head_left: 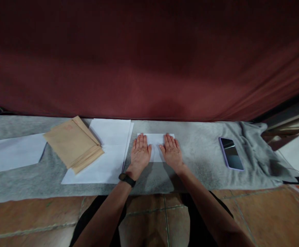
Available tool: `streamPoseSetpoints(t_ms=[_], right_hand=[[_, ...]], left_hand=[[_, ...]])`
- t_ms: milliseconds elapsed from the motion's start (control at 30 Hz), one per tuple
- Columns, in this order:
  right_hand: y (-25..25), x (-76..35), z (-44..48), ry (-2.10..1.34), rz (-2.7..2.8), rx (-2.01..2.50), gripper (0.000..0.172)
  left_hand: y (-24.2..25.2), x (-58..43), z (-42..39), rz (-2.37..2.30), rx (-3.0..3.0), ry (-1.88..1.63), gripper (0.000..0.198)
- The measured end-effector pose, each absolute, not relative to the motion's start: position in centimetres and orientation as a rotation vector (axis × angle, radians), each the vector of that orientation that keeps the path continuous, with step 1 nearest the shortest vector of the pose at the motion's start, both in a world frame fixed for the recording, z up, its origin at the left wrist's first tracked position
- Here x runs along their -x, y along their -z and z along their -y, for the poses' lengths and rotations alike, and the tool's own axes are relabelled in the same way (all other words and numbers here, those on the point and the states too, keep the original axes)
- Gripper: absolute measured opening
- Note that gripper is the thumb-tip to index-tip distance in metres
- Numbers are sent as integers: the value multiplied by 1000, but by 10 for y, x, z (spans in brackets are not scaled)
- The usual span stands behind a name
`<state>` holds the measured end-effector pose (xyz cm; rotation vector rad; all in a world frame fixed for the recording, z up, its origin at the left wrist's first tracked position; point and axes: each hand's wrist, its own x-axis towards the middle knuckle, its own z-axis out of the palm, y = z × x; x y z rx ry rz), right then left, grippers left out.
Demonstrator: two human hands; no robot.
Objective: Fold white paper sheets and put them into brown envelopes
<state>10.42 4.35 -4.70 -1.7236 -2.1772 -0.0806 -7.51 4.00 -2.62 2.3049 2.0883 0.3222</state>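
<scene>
A small white sheet of paper (156, 147), which looks folded, lies flat on the grey cloth in front of me. My left hand (140, 151) rests palm down on its left side, fingers stretched out and pointing away from me. On the right side of the paper, my right hand (172, 151) lies flat in the same way, its thumb turned inward. Between the two thumbs the middle of the paper shows. Both hands hide the paper's side edges in part.
Left of my hands lies a stack of white sheets (110, 161), with several brown envelopes (71, 142) overlapping it. Another white sheet (15, 152) is farther left. A phone (231, 153) sits to the right on the grey cloth (200, 151). A dark red fabric (149, 82) rises behind.
</scene>
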Motion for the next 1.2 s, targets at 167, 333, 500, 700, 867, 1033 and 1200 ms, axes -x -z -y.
streamPoseSetpoints(t_ms=[167,333,500,700,867,1033,1200], right_hand=[[47,-114,-41,75,2182,1737,67],[47,-123,-38,61,2185,1775,68],[48,-134,-33,81,2175,1805,68],[45,-143,-26,62,2122,1837,65],[39,-117,-8,-124,2246,1582,60],[41,-100,10,-183,2347,1454,60],[45,-111,13,-94,2338,1479,64]], left_hand=[[30,81,-37,-2104,-2275,-353,63],[32,87,-31,-2095,-2254,-382,63],[35,94,-27,-2095,-2250,-404,64],[25,88,-15,-2127,-2272,-440,63],[24,60,5,-1811,-2465,-483,59],[34,50,16,-1718,-2531,-406,61],[36,58,19,-1734,-2548,-375,65]])
